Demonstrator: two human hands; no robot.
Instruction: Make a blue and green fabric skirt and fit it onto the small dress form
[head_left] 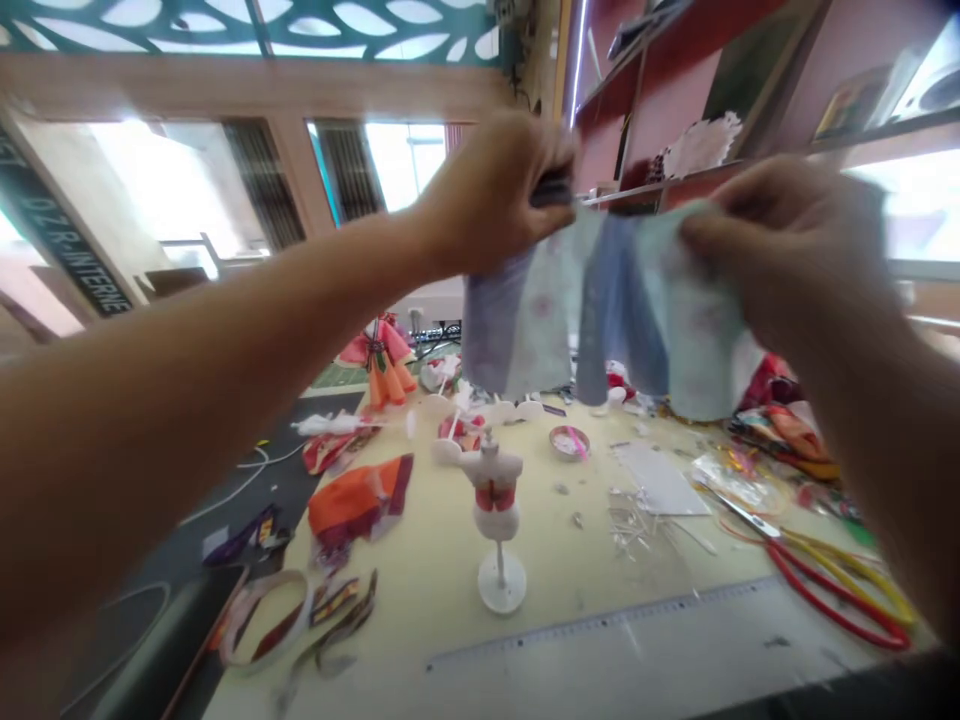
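Note:
My left hand (pixel 517 190) and my right hand (pixel 795 240) hold up a small piece of doll clothing (pixel 622 310) between them, well above the table. It has blue-grey and pale green panels with faint pink marks, and its lower edge hangs free. Each hand pinches an upper part of the cloth between thumb and fingers. Something dark shows within my left hand, too blurred to name. Below the cloth stands a small white doll mannequin (pixel 496 520) on a round base, with a red band around its chest. Motion blurs both hands and the cloth.
Red and yellow scissors (pixel 840 590) lie at the right. A ruler (pixel 607 622) runs along the table's front. Orange cloth (pixel 360 500) and a roll of tape (pixel 266 620) lie left. Behind are a small dish (pixel 570 443) and a dressed doll form (pixel 379 360).

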